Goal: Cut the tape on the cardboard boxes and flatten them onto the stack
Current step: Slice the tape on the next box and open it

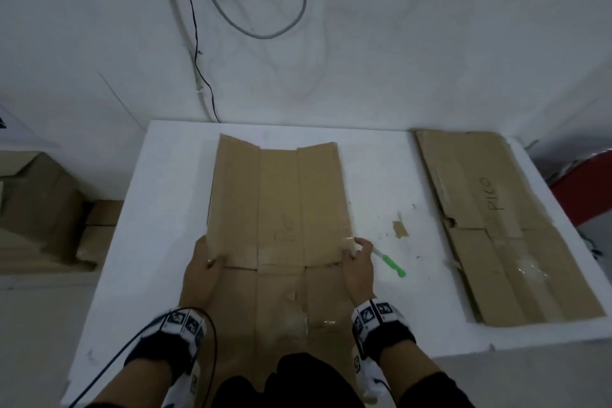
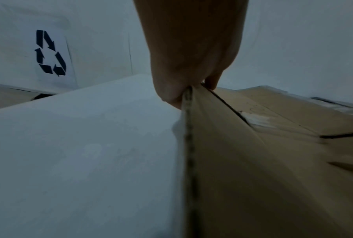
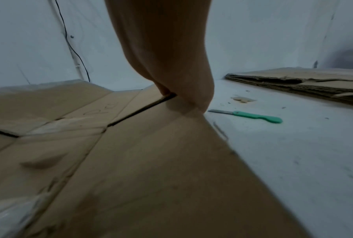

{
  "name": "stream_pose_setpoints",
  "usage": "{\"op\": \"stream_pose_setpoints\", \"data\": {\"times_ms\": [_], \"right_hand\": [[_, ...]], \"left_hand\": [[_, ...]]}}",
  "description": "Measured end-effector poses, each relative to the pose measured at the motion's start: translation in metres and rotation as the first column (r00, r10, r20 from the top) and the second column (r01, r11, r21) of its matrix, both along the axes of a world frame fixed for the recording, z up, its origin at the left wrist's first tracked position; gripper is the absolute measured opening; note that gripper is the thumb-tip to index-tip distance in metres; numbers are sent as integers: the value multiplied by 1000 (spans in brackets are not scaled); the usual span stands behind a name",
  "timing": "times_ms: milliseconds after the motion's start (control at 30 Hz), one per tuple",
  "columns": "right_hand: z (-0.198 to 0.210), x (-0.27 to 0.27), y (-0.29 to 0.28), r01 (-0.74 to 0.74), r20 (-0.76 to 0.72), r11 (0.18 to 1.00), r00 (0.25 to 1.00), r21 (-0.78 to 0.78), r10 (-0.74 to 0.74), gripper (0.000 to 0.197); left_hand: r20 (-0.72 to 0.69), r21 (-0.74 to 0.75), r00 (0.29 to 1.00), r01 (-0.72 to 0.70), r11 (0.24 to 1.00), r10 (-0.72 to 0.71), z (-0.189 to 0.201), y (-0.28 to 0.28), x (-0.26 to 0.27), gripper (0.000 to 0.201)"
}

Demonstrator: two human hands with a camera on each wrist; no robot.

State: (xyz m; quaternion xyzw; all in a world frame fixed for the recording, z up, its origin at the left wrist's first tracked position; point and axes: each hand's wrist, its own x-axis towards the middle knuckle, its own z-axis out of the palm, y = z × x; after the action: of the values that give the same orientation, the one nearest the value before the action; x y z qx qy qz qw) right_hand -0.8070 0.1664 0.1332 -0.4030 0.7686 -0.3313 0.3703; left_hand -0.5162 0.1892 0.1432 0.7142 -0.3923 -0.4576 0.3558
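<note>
Left grip: the left hand pinches the left edge of the flattened cardboard box, thumb on top and fingers curled under.
Right grip: the right hand pinches the box's right edge at the same crease, fingers wrapped round the rim.
Box: opened flat on the white surface, its far flaps bent slightly upward; the near part overhangs toward the person; clear tape clings to the near panel.
Knife: a green-handled knife lies on the surface just beside the right hand, untouched.
Scrap: a torn cardboard scrap lies beyond the knife.
Stack: the stack of flattened boxes lies at the surface's right side, well apart from the held box.
Beyond: brown boxes sit left of the surface; cables hang on the wall.
</note>
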Motion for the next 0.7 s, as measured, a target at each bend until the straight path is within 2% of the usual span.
{"op": "stream_pose_setpoints", "data": {"times_ms": [100, 200, 367, 567, 700], "right_hand": [[11, -3, 21, 10, -22, 999, 1000, -53, -11, 36], [32, -20, 29, 64, -16, 990, 998, -122, -66, 31], [59, -73, 24, 137, -51, 961, 987, -239, -153, 28], [94, -186, 3, 211, -125, 915, 955, -343, -267, 22], [102, -288, -18, 248, -155, 908, 937, -337, -313, 35]], "left_hand": [[-30, -67, 999, -19, 998, 17, 14, 16, -15, 55], [-59, -139, 998, 26, 990, -35, 33, 13, -34, 53], [-9, -271, 992, 122, 955, -129, 69, -11, -85, 51], [-45, -353, 976, 186, 917, -215, 88, -54, -194, 51], [-92, -377, 965, 194, 906, -245, 84, -77, -301, 50]]}}
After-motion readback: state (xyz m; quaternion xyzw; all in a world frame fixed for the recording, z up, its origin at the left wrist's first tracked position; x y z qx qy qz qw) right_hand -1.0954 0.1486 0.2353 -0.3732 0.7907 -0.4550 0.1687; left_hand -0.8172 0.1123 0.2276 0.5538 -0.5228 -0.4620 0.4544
